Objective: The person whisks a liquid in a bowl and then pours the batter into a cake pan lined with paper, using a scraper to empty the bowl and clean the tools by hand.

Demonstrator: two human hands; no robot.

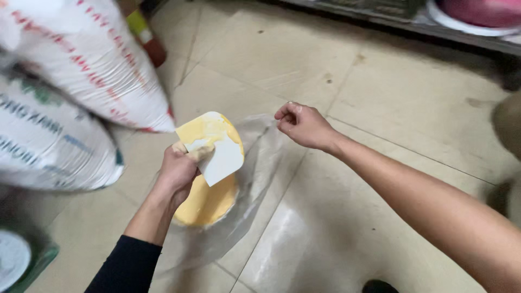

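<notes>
1. Tiled floor (380, 70) runs under everything, pale and scuffed.
2. Nearest me, my left hand (176, 171) is clenched on a white scraper (220, 154), its upper half smeared with yellow batter.
3. Just behind and below it hangs a clear bag (260, 163); a lump of yellow batter (209, 203) already sits in the bottom.
4. My right hand (304, 126) pinches the bag's rim, fingers curled shut on the plastic, holding the mouth open.
5. Judging by this, most batter is in; what clings to the scraper is left to wipe off.
6. Farther off, white sacks (81, 59) lean at left, and a shelf (412, 21) crosses the top.
</notes>
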